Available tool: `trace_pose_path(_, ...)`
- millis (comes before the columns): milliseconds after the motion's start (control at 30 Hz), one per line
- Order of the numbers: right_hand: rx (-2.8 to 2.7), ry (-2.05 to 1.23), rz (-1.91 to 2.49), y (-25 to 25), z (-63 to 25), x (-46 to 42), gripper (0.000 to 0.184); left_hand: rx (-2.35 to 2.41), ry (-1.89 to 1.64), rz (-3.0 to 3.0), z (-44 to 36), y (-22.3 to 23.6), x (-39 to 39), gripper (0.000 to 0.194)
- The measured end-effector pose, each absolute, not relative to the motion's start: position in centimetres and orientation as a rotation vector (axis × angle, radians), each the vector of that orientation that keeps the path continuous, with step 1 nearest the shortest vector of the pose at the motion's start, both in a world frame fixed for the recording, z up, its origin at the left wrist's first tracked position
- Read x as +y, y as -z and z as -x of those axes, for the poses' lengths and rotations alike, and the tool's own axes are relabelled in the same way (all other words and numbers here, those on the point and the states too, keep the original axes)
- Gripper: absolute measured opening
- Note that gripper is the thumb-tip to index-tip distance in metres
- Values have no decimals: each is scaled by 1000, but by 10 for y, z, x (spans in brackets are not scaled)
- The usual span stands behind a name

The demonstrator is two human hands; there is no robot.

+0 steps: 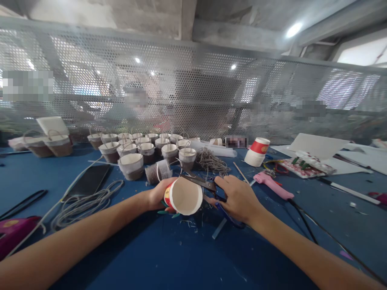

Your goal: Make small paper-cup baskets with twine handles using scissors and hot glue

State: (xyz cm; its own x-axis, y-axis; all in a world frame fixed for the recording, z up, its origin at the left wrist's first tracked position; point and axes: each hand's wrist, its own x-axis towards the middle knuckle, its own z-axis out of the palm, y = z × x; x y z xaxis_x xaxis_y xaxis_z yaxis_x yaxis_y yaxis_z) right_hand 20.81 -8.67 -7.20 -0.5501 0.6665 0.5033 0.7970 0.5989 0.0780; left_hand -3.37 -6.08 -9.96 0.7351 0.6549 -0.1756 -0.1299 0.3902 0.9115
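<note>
My left hand point(160, 195) is wrapped round a red and white paper cup point(186, 196), its open mouth tilted toward me. In my right hand point(236, 197) is a pair of scissors point(208, 185) with dark blades and blue handles. The blades are parted and lie at the cup's right side, one reaching across the upper rim; whether they bite into the paper I cannot tell. Just behind the cup, a small twine-wrapped cup point(157, 172) lies on its side. Thin pale scraps are scattered on the table below the cup.
Several small two-tone cups with handles point(131, 166) stand behind. A heap of twine point(211, 161) and stacked paper cups point(256, 152) are at the back. A pink glue gun point(273, 186) lies right, a black phone point(87, 181) and coiled cord point(87, 205) left. A perforated metal screen point(196, 88) rises behind.
</note>
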Motion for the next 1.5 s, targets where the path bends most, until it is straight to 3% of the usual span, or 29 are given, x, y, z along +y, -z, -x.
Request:
trace_pose_path(367, -2426, 500, 1079, 76, -210, -84, 68, 550, -544, -1050, 36, 103, -58, 46)
trace_pose_path(767, -2219, 299, 1450, 75, -215, -78, 37, 510, -672, -873, 31, 102, -55, 54)
trace_pose_path(967, -2135, 65, 1548, 72, -213, -77, 38, 366, -689, -926, 33, 107, -58, 63)
trace_pose_path(1500, -2171, 113, 1495, 75, -211, -75, 38, 341, -752, -942, 31, 103, -61, 53)
